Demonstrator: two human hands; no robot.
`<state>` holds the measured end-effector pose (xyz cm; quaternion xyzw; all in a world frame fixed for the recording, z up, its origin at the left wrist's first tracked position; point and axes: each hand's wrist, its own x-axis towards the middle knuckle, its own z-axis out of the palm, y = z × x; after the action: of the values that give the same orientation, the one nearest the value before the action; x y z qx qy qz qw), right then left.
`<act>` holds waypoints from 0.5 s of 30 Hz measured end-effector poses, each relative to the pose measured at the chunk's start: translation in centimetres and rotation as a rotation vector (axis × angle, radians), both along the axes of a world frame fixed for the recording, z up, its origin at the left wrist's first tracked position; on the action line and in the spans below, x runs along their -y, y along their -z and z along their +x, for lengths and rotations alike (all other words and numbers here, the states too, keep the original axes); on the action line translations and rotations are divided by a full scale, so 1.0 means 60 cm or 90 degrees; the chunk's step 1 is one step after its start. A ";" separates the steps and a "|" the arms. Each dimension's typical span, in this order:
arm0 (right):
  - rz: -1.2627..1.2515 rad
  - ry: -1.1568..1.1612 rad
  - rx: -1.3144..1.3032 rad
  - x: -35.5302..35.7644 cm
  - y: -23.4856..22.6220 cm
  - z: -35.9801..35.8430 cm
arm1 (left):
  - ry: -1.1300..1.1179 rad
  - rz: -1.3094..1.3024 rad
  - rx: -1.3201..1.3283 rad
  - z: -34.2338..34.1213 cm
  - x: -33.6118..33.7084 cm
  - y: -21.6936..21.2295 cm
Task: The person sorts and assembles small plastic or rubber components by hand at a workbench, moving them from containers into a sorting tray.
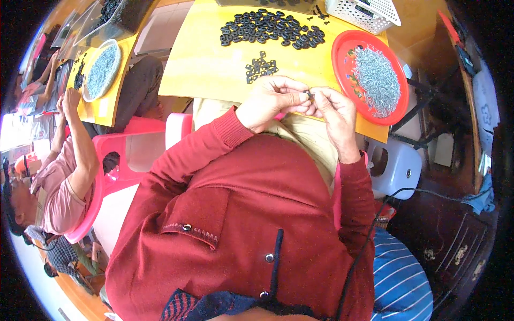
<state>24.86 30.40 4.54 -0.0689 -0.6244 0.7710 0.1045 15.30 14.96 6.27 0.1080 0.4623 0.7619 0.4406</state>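
My left hand (pixel 274 102) and my right hand (pixel 337 115) meet over the near edge of the yellow table (pixel 203 59). Their fingertips pinch a small black plastic part (pixel 309 95) between them; the fingers cover most of it, so its exact kind does not show. Just beyond my left hand lies a small group of black squarish pieces (pixel 261 68). Farther back spreads a larger pile of black oval pieces (pixel 270 28). Right of my right hand sits a round red tray (pixel 338 61) heaped with thin silvery screw-like metal pieces (pixel 377 80).
A white perforated basket (pixel 369 18) stands at the far right, with a few small dark pieces (pixel 320 13) beside it. On the left, another person (pixel 69 160) works at a second yellow table with a round tray (pixel 87 92). A blue stool (pixel 399 168) is at the right.
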 end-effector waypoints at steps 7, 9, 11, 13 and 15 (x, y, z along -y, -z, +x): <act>-0.031 0.038 -0.002 0.009 -0.007 -0.001 | -0.001 0.007 0.023 -0.003 0.005 0.007; -0.025 0.028 -0.011 0.009 0.002 -0.001 | 0.001 0.014 0.026 -0.005 0.005 0.011; -0.019 0.020 -0.020 0.009 0.007 -0.003 | 0.003 0.011 0.027 -0.004 0.005 0.008; -0.009 0.011 -0.029 0.010 0.008 -0.005 | 0.004 0.009 0.026 -0.003 0.006 0.007; 0.011 0.010 -0.032 0.013 0.009 -0.006 | 0.008 0.017 0.028 -0.002 0.007 0.007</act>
<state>24.52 29.60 4.03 -0.0538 -0.6277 0.7661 0.1270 15.19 14.55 5.84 0.1002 0.4421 0.7672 0.4538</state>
